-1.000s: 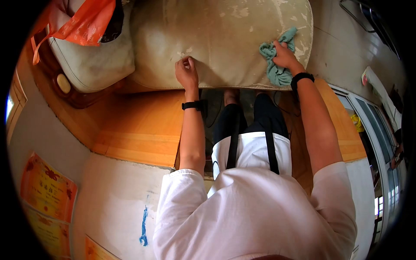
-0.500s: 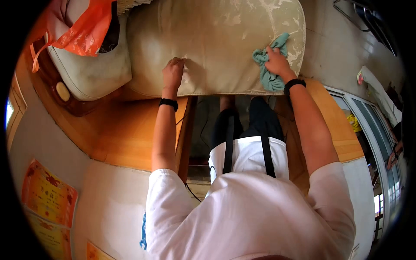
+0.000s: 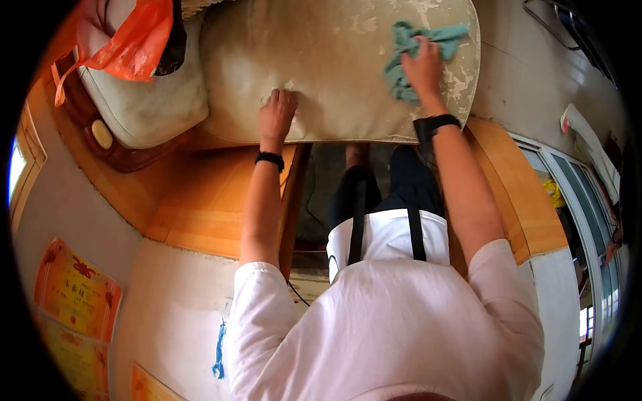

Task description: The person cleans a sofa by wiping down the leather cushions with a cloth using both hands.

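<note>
A worn beige padded surface [image 3: 334, 73] with peeling patches stretches across the top of the view. Near its right end my right hand [image 3: 422, 67] is closed on a bunched green cloth [image 3: 400, 80], which lies against the padding. My left hand [image 3: 277, 115] rests at the front part of the padding, left of the middle, with its fingers curled in. Whether anything is inside those fingers is hidden.
An orange-red bag [image 3: 130, 47] sits on a pale cushion [image 3: 150, 100] at the upper left, beside a dark wooden armrest [image 3: 100, 137]. Orange wooden panels [image 3: 200, 200] flank my legs. At the right edge are a sliding door [image 3: 588, 194] and part of another person [image 3: 612, 244].
My right hand has moved the cloth away from the front edge, and the cloth's shape has changed. My left hand shifted left from its first position and stays curled on the padding.
</note>
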The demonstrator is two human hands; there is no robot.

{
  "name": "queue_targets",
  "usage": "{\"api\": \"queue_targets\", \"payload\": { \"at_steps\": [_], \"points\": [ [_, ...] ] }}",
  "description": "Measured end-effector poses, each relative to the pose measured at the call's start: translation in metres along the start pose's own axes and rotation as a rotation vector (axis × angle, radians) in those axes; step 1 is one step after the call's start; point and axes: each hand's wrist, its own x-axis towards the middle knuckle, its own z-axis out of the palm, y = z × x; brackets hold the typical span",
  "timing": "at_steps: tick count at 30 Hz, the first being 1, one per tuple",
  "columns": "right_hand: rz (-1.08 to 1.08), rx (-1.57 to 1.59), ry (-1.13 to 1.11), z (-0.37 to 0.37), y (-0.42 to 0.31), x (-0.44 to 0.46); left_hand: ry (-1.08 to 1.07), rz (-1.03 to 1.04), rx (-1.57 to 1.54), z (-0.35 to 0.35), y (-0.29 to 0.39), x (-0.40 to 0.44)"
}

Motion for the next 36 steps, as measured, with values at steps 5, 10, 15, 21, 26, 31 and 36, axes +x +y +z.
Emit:
{"api": "queue_targets", "payload": {
  "at_steps": [5,10,15,21,26,31,36],
  "points": [
    [-0.438,0.093,-0.558,0.057,-0.101,-0.092,0.057,-0.488,-0.262,0.007,0.049,-0.069],
    [-0.951,-0.162,-0.614,0.099,-0.124,-0.118,-0.001,-0.576,-0.373,0.039,0.075,-0.143],
    [-0.822,-0.325,-0.169,0.064,-0.135,-0.003,-0.102,-0.839,-0.586,0.05,0.084,-0.166],
    [-0.794,-0.211,-0.039,0.139,-0.159,0.014,-0.251,-1.106,-0.811,0.039,0.075,-0.177],
    [-1.035,-0.123,-0.352,0.159,-0.19,-0.104,0.104,-1.028,-0.886,0.026,0.073,-0.164],
    [-1.304,0.278,-0.805,0.174,-0.123,-0.208,0.339,-0.774,-0.869,0.021,0.057,-0.138],
    [-0.983,-0.166,-1.073,0.13,-0.144,-0.153,0.243,-0.688,-0.907,0.031,0.056,-0.097]
  ]
}}
